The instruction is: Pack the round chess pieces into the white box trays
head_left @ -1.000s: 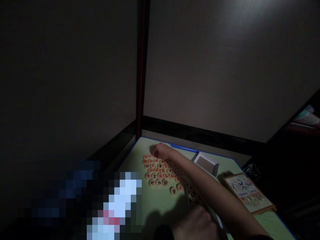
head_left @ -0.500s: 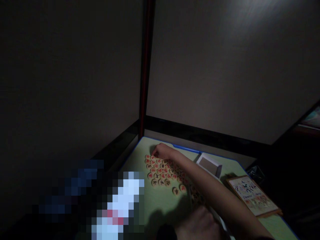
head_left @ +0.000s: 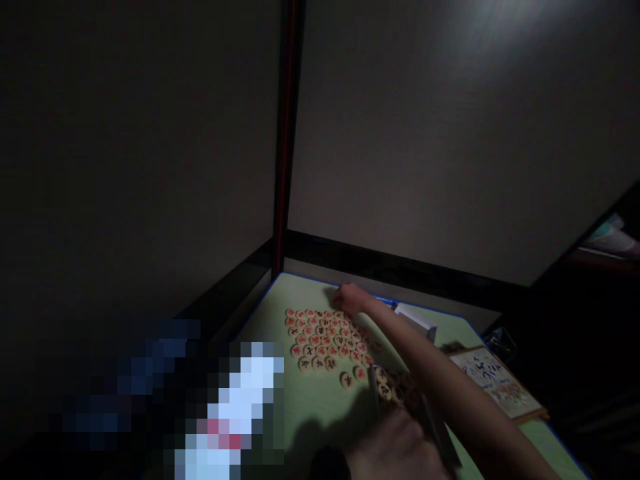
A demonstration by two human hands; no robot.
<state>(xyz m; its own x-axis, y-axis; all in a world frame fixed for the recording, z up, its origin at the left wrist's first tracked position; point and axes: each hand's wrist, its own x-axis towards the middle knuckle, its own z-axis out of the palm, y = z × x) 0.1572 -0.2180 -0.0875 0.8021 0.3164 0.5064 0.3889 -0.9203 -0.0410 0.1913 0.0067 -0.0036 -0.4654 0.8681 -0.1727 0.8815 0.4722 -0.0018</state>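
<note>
Right arm: stretched from the lower right, forearm slanting across the desk [head_left: 313,403].
Right hand [head_left: 351,298]: knuckles up at the far edge of the round pieces [head_left: 320,340], fingers curled down; whether they grip a piece, I cannot tell.
Left hand [head_left: 397,447]: back upward, at the near part of the open box [head_left: 441,437]; fingers hidden, grip unclear.
Pieces: in close rows on the desk, more inside the box.
</note>
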